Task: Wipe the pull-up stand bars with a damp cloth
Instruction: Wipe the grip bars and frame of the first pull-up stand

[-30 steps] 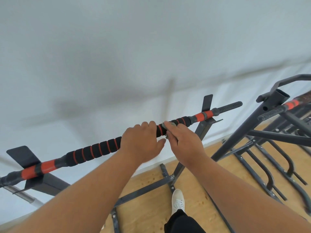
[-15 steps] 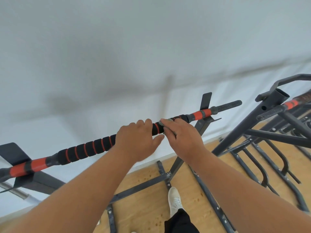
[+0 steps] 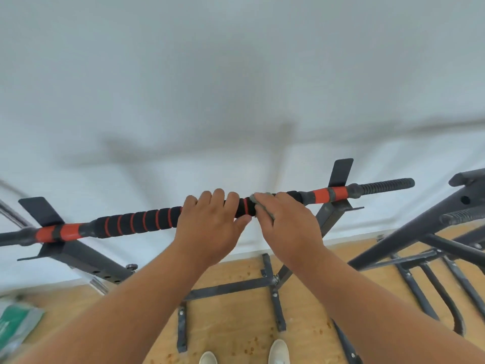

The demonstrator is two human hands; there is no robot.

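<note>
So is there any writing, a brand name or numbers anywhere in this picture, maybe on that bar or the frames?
None can be read.
Pull-up bar: black foam with orange bands only, no lettering visible.
Cloth under the right hand: plain grey.
Green and white packet on the floor at the lower left: may carry print, but it is too blurred to read.
Grey frame on the right: holes only, no label visible.

The left hand (image 3: 210, 227) wraps over the pull-up bar (image 3: 136, 223) and hides the foam beneath it; its fingertips curl out of sight behind. The grey cloth (image 3: 258, 199) shows only as a scrap at the right hand (image 3: 288, 227), the rest covered. The bar's left end runs off the frame. A second stand (image 3: 433, 222) is cut by the right edge. A green packet (image 3: 13, 324) at bottom left is too blurred to read
</note>
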